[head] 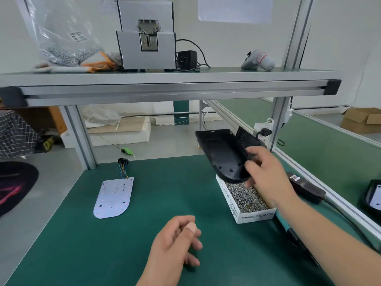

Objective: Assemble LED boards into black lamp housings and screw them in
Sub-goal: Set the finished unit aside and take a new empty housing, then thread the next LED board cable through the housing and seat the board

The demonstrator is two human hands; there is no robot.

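The right hand grips the empty black housing in the air. The LED board lies flat, forward-left of the loosely curled, empty left hand; it is not fitted or screwed yet.

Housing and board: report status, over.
Right hand grips housing, raised over screw box. Left hand idle, loosely curled, empty. Board flat on mat, wires attached, not yet fitted. Nothing between them.

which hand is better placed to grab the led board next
Probably left. The left hand holds nothing and is nearer the LED board; the right hand grips the black lamp housing.
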